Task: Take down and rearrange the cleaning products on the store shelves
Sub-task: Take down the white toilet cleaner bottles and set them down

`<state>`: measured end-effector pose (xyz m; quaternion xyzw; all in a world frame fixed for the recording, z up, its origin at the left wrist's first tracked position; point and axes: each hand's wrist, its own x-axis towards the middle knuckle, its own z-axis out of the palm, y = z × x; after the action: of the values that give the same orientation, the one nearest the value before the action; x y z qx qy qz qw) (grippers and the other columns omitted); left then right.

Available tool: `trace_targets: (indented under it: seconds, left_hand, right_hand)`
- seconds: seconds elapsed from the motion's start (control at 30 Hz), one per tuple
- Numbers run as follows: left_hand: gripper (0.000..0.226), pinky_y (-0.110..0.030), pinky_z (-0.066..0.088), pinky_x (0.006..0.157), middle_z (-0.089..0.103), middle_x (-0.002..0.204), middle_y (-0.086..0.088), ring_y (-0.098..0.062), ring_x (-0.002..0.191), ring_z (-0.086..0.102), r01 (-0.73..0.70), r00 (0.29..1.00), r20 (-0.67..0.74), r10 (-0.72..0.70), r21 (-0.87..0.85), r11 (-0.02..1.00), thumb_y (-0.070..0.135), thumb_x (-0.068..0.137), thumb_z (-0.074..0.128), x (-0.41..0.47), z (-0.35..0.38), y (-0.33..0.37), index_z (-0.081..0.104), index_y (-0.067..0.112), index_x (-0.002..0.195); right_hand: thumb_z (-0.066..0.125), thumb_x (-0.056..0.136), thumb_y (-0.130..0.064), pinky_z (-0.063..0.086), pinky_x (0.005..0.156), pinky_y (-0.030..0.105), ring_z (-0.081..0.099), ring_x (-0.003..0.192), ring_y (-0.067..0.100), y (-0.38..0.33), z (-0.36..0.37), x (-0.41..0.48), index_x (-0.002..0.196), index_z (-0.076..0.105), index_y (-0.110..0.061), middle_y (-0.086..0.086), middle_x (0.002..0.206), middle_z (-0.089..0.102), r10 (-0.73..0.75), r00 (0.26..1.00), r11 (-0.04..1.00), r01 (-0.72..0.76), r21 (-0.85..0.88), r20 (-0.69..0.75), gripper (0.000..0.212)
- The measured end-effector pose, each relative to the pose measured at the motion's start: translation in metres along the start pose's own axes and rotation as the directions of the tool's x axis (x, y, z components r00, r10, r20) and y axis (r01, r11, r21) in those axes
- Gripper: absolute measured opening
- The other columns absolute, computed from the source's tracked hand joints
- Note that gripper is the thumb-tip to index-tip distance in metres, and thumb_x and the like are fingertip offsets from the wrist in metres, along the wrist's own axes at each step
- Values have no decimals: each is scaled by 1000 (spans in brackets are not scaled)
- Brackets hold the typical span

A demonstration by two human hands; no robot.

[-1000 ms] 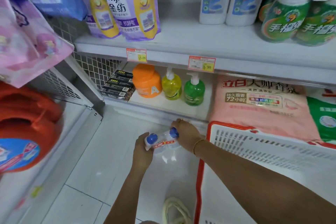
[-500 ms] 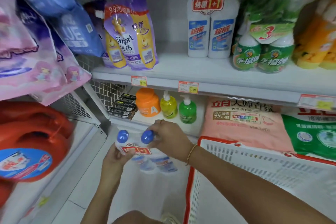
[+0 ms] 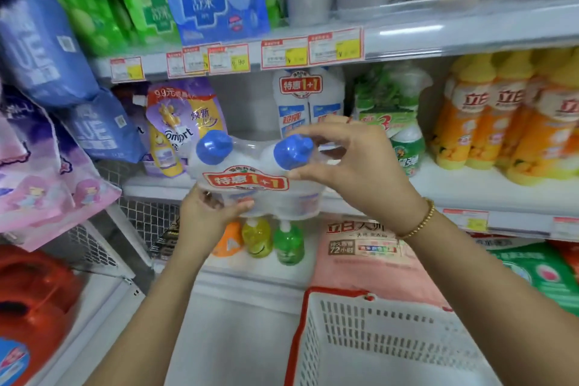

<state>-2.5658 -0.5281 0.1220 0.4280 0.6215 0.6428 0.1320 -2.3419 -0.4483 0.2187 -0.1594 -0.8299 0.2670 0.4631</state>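
Observation:
I hold a shrink-wrapped twin pack of white bottles with blue caps (image 3: 250,178), red "1+1" label across its front, in front of the middle shelf (image 3: 470,191). My left hand (image 3: 210,213) grips the pack's lower left side from below. My right hand (image 3: 354,166) pinches the right blue cap and the wrap around it. A matching twin pack (image 3: 308,100) stands at the back of that shelf, just behind the one I hold.
Purple softener pouches (image 3: 185,125) stand to the left of the shelf gap, green bottles (image 3: 394,122) and orange bottles (image 3: 507,122) to the right. Pump bottles (image 3: 272,241) sit on the lower shelf. A white basket with a red rim (image 3: 385,345) is at the lower right.
Both hands have lifted the twin pack from near the floor up to the middle shelf's height. The view has tilted upward, bringing the upper shelf into sight.

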Motion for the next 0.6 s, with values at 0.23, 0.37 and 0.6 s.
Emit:
trace_targets:
  seconds: [0.23,0.37,0.6]
  left_hand:
    - [44,-16,52,74,71,88,9,0,81,67,-63,998,-11,63,-19,998,-7,58,84,67,70,12,65,16,90]
    - [40,-23,56,76,73,94,3,-9,86,70,10,999,-31,-12,-52,999,-4,63,83,83,92,-5,66,15,94]
    - [36,-30,55,82,73,94,7,-6,85,70,209,978,-3,-209,-50,977,5,65,84,124,95,-32,68,20,93]
  right_hand:
    - [79,72,-18,48,78,21,54,84,0,61,-24,17,110,64,-26,-14,92,61,113,961,994,-108,36,-253,41]
    - [76,76,-14,45,83,11,54,85,-7,95,-13,40,117,62,-23,-15,97,59,197,939,979,-172,112,-282,44]
    - [63,86,-5,49,90,16,60,95,5,139,-2,56,122,60,-9,0,108,62,207,965,972,-184,148,-158,36]
